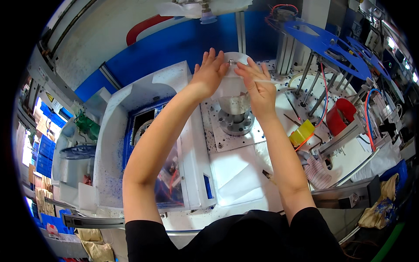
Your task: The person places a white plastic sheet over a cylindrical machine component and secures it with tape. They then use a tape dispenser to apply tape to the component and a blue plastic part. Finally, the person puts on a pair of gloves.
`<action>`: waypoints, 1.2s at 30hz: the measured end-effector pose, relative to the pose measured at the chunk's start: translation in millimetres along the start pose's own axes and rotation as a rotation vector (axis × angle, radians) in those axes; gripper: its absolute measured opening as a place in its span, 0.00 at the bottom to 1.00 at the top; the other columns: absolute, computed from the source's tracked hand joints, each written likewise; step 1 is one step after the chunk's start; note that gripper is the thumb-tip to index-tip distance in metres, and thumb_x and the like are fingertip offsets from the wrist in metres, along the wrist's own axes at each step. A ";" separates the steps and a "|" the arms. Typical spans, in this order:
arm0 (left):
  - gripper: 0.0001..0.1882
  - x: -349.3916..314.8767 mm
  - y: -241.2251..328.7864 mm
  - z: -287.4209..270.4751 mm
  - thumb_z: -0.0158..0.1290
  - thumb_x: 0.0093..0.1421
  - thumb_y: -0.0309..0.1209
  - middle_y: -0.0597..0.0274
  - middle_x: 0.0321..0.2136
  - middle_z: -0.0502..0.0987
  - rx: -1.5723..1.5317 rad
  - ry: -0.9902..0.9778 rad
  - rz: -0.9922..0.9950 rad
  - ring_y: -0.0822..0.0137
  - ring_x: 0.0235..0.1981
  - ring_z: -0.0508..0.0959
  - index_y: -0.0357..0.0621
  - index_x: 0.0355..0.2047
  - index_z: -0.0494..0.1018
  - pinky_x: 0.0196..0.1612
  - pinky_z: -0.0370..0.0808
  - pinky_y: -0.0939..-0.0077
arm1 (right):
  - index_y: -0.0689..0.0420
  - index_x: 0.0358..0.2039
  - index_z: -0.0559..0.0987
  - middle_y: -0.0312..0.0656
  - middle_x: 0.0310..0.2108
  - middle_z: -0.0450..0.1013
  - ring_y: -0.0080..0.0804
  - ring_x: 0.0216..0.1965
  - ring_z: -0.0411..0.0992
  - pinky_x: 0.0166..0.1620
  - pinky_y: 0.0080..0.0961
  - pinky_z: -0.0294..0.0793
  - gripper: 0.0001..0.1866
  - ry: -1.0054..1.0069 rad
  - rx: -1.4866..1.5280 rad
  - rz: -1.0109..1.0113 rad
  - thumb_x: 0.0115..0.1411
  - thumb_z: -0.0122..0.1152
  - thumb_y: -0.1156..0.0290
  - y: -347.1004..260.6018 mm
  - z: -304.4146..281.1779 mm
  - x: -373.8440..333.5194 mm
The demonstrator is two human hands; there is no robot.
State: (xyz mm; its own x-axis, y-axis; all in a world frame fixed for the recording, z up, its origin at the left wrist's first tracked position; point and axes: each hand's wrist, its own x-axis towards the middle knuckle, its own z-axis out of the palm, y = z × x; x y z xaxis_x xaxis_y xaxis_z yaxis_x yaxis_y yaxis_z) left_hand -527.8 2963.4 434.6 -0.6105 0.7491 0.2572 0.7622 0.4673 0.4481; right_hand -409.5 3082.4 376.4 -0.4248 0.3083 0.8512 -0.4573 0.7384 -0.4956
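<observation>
Both of my arms reach forward to a translucent white cup-shaped piece (pixel 232 89) that sits upright over a round metal fixture (pixel 237 123). My left hand (pixel 211 72) is at its upper left, fingers stretched out and apart. My right hand (pixel 258 88) is at its upper right, also with extended fingers. The palms flank the piece's upper part; whether they touch it I cannot tell. A small metal fitting (pixel 231 63) shows between the fingertips.
Left of the fixture stands a white housing (pixel 198 161) dusted with blue specks. A suction cup (pixel 208 18) hangs above. On the right are a yellow tape roll (pixel 302 133), a red container (pixel 341 116), a striped cloth (pixel 317 173) and a blue plate (pixel 314 38) on posts.
</observation>
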 end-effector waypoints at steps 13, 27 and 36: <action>0.28 32.7 -18.2 -21.5 0.36 0.70 0.49 0.49 0.64 0.60 -0.135 -0.019 0.221 0.57 0.67 0.56 0.46 0.63 0.62 0.64 0.54 0.72 | 0.55 0.53 0.75 0.45 0.52 0.73 0.46 0.60 0.63 0.63 0.35 0.56 0.22 -0.179 0.061 -0.046 0.66 0.39 0.62 46.8 -20.9 43.8; 0.19 61.1 -8.4 -18.4 0.45 0.66 0.40 0.53 0.38 0.80 -0.148 -0.127 -0.008 0.64 0.36 0.79 0.41 0.48 0.76 0.43 0.72 0.74 | 0.62 0.34 0.82 0.41 0.30 0.78 0.28 0.33 0.73 0.38 0.25 0.70 0.17 -0.153 0.175 0.452 0.58 0.59 0.59 66.0 -10.2 71.9; 0.19 61.0 -11.0 -14.8 0.45 0.67 0.39 0.56 0.38 0.81 -0.182 -0.103 0.008 0.65 0.37 0.78 0.40 0.48 0.76 0.44 0.72 0.74 | 0.63 0.22 0.79 0.39 0.20 0.73 0.26 0.21 0.67 0.27 0.27 0.64 0.15 -0.219 0.141 0.656 0.52 0.63 0.62 94.3 -3.0 87.8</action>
State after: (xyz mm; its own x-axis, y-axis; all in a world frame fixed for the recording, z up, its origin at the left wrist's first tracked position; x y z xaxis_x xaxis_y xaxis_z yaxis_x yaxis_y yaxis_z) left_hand -576.7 2997.0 458.1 -0.5719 0.8011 0.1766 0.7100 0.3755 0.5957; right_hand -487.5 3180.9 405.0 -0.7884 0.5240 0.3222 -0.1438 0.3522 -0.9248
